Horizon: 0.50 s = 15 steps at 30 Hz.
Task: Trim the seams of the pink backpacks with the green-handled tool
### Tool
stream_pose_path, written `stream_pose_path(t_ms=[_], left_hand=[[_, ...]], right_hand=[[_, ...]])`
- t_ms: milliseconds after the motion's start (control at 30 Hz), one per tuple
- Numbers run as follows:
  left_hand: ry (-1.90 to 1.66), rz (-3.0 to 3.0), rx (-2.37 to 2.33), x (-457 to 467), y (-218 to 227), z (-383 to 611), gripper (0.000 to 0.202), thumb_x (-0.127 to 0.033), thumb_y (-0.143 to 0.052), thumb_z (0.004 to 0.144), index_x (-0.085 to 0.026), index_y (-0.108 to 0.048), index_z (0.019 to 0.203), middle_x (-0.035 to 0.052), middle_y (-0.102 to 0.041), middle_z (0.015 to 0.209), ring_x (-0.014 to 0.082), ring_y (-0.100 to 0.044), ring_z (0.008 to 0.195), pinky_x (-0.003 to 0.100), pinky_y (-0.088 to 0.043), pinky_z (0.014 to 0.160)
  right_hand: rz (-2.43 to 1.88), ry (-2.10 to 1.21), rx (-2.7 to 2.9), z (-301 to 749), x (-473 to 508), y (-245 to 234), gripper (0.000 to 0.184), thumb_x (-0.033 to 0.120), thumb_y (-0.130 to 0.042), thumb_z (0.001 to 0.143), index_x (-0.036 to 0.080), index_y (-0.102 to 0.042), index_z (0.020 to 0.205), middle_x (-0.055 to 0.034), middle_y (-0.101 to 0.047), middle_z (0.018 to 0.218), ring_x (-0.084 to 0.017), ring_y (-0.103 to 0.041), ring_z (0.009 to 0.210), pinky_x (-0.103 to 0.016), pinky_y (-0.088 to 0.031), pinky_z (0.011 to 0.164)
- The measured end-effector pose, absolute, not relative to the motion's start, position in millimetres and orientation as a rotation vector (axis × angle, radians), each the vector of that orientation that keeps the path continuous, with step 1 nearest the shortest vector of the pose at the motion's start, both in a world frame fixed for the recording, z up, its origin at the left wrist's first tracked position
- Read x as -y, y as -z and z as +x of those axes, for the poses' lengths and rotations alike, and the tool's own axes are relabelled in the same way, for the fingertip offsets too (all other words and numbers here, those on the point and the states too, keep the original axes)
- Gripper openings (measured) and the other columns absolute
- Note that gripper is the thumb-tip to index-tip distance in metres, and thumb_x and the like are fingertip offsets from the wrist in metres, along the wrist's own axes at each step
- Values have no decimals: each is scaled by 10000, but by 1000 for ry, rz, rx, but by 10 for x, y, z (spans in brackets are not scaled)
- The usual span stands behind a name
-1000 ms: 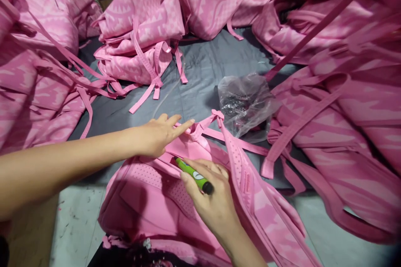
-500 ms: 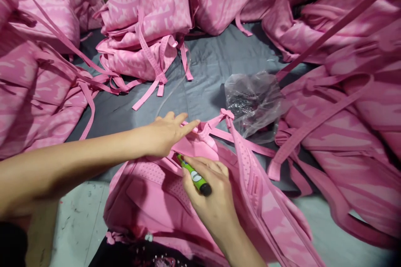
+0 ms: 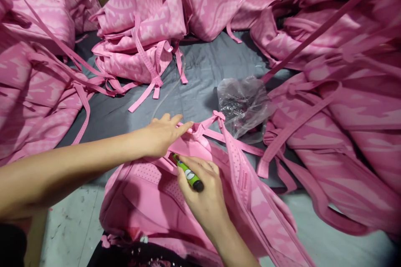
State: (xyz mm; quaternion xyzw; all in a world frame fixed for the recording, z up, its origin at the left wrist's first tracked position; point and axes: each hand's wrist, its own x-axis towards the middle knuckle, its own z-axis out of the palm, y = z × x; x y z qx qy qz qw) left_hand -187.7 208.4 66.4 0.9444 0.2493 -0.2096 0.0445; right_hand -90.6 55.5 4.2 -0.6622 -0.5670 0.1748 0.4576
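1. Ringing you on three sides, heaps of pink patterned backpacks (image 3: pixel 344 104) fill the left, far and right of the view, their loose straps trailing inward. Several run past the frame edges.
2. Grey sheet (image 3: pixel 203 71): covers the middle of the counter (image 3: pixel 72 225), whose pale bare surface shows only at the lower left and lower right.
3. Pink backpack (image 3: pixel 147 200): lies directly under both your hands, back panel up. Its long axis runs away from you toward the top loop (image 3: pixel 203 127). Its near end is cut off by something dark at the bottom edge.
4. Perforated shoulder strap (image 3: pixel 239 167): runs from the loop down to the right, just beside your right hand.
5. Clear plastic bag (image 3: pixel 242 104): sits beyond the loop on the sheet, apart from both hands. Its dark contents are hard to make out.
6. Left hand (image 3: pixel 163 133): fingers straight and close together, pointing right, laid flat on the backpack's top edge with nothing gripped. The fingertips nearly reach the loop; the thumb is hidden.
7. Right hand (image 3: pixel 203 198): closed around the green marker, and the nearer of the two to you.
8. Green marker (image 3: pixel 188 174): its long axis slants from the black end at lower right to the tip at upper left. The tip lies just below your left hand, in a fold of fabric. You cannot tell whether it touches the cloth.
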Motion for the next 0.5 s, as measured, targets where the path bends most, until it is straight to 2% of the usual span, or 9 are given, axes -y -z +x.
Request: stream_pose_path(t_ms=[233,400,500], left_hand=[[533,2885,-744,-2079,-633,-1946,924,-96,-578,776,-298,-129,1558,152,-262,1586,335,-404,1313,466,-477,967],[518,2876,-798,-2106,-572,-1987,921,-113,-578,759,-321,-173,1559,133,-282,1590,335,-417,1333,474,-484,973],[516,2867,-799,-2134,-543,-1984,937,-77,-557,730,-316,-196,1561,129,-282,1597,330,-414,1350,481,-473,996]], right_hand=[[-1599,-469,1339,-978,-592,-15,238,197,-632,835,219,-743,1044,-58,-769,1000,-231,-694,911,-434,-488,873],[-1397,-743,1264,-850,-561,-225,193,178,-630,840,239,-753,976,-11,-781,955,-178,-718,878,-340,-552,831],[-1354,-429,1203,-415,-395,-364,191,200,-549,899,231,-709,1000,-38,-756,1068,-193,-694,1018,-367,-545,915]])
